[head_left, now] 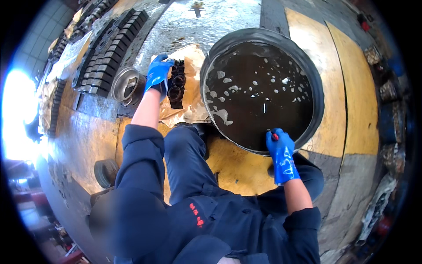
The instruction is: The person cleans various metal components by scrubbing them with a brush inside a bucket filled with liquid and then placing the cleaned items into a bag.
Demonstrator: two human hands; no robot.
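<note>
My left hand point(158, 74), in a blue glove, is at the far left end of a row of dark, ring-shaped metal parts point(177, 81) lying on brown paper point(193, 90). Its fingers bend against the end part; their grip is partly hidden. My right hand point(280, 148), gloved in blue too, is closed round a small red-handled tool point(275, 137) at the near rim of a large round dark basin point(317, 94). The tool's working end is hidden. Dark liquid point(259, 101) with pale foam patches fills the basin.
Left of the paper stands a metal bowl point(118, 86) with a small item inside. Rows of dark metal blocks point(107, 57) lie farther left. A dark ring-shaped part point(106, 173) lies near my left elbow. Worn yellow and grey boards point(329, 79) surround the basin.
</note>
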